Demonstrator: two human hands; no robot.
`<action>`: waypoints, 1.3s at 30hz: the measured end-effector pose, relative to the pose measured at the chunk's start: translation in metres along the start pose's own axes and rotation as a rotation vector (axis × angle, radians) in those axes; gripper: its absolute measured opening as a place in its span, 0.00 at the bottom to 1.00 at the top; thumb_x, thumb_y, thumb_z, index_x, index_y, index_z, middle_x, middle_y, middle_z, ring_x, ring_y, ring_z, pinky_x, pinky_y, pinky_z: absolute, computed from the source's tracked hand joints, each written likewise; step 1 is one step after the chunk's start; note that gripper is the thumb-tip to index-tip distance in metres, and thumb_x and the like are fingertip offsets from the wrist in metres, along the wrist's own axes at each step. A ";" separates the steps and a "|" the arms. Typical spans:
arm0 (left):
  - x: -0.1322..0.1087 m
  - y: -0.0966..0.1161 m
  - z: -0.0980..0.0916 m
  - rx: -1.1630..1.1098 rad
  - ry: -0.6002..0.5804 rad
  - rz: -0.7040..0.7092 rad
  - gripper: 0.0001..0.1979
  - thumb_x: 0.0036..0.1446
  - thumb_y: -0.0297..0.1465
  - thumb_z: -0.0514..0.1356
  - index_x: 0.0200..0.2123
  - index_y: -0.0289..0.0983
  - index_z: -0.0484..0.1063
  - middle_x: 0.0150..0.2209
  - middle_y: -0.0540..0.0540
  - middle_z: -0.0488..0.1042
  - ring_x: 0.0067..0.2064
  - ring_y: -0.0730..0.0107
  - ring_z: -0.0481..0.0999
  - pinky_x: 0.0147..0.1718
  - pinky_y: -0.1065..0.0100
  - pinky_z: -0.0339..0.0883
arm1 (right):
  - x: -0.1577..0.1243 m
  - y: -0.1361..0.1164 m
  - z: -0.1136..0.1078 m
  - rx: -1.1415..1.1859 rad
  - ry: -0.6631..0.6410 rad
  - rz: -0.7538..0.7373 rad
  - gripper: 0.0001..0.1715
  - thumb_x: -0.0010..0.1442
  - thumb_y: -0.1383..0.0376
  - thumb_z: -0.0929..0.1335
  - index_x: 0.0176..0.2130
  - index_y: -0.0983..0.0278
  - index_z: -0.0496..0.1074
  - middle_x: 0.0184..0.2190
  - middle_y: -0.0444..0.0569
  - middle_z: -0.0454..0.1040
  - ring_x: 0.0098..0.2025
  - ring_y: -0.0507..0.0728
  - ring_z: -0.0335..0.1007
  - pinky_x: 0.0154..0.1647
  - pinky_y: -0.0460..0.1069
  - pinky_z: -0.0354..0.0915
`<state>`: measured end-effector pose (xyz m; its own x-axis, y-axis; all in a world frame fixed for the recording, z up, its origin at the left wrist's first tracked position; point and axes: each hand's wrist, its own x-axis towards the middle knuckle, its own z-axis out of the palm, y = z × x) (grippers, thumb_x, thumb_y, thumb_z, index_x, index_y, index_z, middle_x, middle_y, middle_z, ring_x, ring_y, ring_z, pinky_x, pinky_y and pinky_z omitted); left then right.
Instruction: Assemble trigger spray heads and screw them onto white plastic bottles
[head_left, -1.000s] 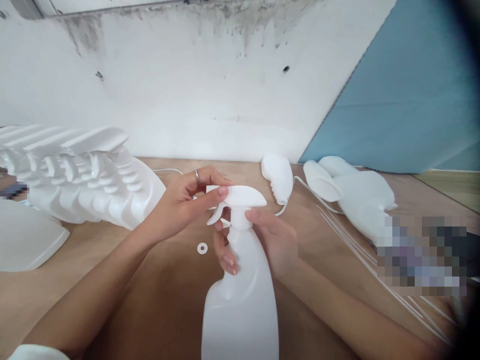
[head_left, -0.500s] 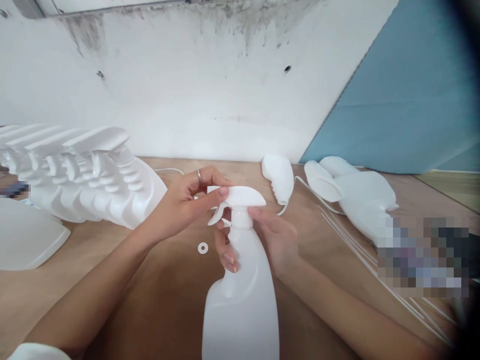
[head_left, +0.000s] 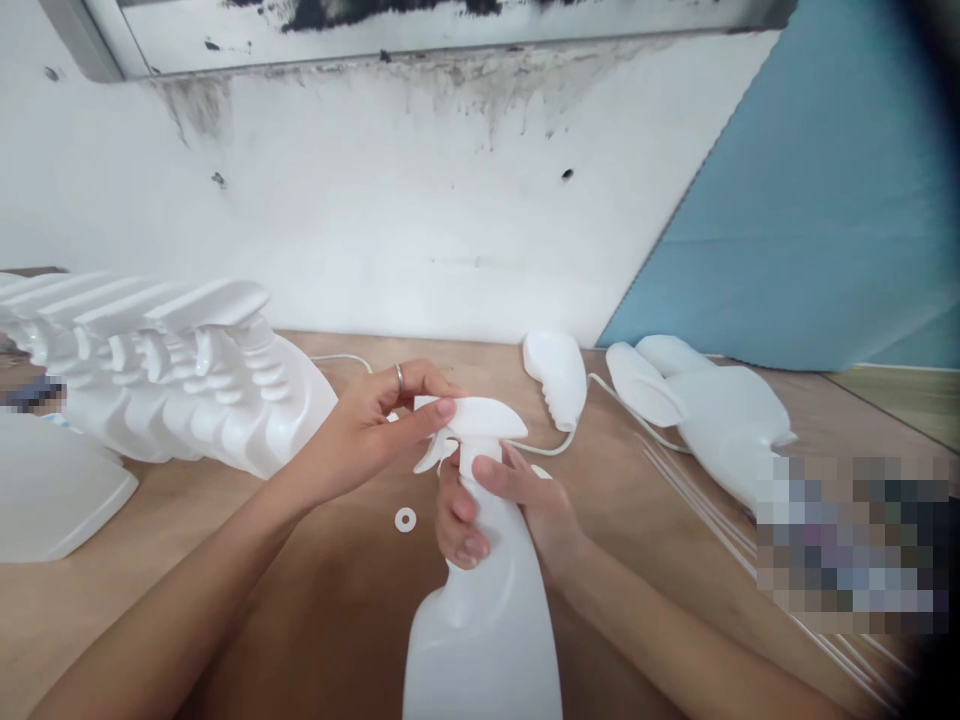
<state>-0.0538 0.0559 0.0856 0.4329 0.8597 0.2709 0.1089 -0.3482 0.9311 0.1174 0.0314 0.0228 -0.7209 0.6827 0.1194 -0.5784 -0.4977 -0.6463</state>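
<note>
A white spray bottle (head_left: 484, 630) stands upright in front of me, its lower end cut off by the frame. On its neck sits a white trigger sprayer head (head_left: 480, 415), the trigger pointing left. My left hand (head_left: 397, 415), with a ring on one finger, pinches the nozzle end of the sprayer head between thumb and fingers. Wrapped round the neck just under the head is my right hand (head_left: 517, 495), its thumb lying across the front of the collar. A small white washer (head_left: 405, 519) lies on the table, left of the bottle.
Several white bottles (head_left: 187, 390) are lined up at the left. Behind my hands lies a loose sprayer part with a tube (head_left: 559, 375). Another white bottle (head_left: 735, 410) rests at the right beside thin white tubes (head_left: 697, 500). A stained white wall (head_left: 375, 220) closes off the back.
The camera view has tilted up slightly. My right hand's thumb has swung from the collar's right side across its front, while my left hand keeps its pinch on the sprayer head.
</note>
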 end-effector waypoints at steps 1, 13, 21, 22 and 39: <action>0.001 -0.001 0.000 0.013 0.001 0.006 0.09 0.61 0.37 0.61 0.34 0.37 0.72 0.35 0.48 0.76 0.37 0.70 0.74 0.35 0.71 0.66 | 0.000 0.000 -0.001 -0.005 -0.007 0.006 0.19 0.59 0.57 0.70 0.25 0.68 0.66 0.17 0.44 0.65 0.18 0.50 0.62 0.22 0.47 0.58; 0.004 -0.008 0.000 -0.029 0.001 -0.018 0.08 0.60 0.37 0.62 0.35 0.37 0.72 0.34 0.48 0.76 0.36 0.71 0.74 0.35 0.71 0.65 | -0.001 -0.001 -0.002 0.021 0.028 0.014 0.20 0.62 0.55 0.65 0.25 0.66 0.64 0.17 0.46 0.66 0.19 0.51 0.61 0.23 0.47 0.56; 0.004 -0.009 0.000 -0.017 -0.009 -0.031 0.08 0.61 0.36 0.61 0.36 0.37 0.71 0.32 0.51 0.74 0.32 0.75 0.72 0.31 0.74 0.63 | -0.001 0.000 0.000 0.025 0.077 -0.049 0.15 0.63 0.54 0.65 0.35 0.64 0.65 0.25 0.46 0.71 0.22 0.51 0.65 0.25 0.47 0.60; 0.004 -0.010 0.000 -0.019 -0.003 -0.037 0.08 0.62 0.36 0.60 0.36 0.37 0.71 0.32 0.51 0.74 0.32 0.76 0.72 0.31 0.74 0.63 | -0.001 0.000 0.000 0.013 0.080 -0.056 0.15 0.63 0.55 0.65 0.35 0.64 0.65 0.24 0.45 0.70 0.22 0.51 0.65 0.25 0.47 0.60; -0.042 -0.038 0.038 -0.048 0.471 -0.146 0.15 0.62 0.39 0.59 0.51 0.47 0.64 0.50 0.48 0.65 0.47 0.70 0.70 0.46 0.69 0.67 | 0.004 -0.025 -0.013 -0.241 0.166 0.060 0.17 0.62 0.54 0.66 0.31 0.65 0.68 0.14 0.42 0.65 0.16 0.48 0.57 0.20 0.44 0.56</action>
<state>-0.0423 0.0194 0.0295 -0.0360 0.9775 0.2078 0.0924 -0.2037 0.9747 0.1341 0.0531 0.0295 -0.6675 0.7437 -0.0365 -0.4149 -0.4121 -0.8112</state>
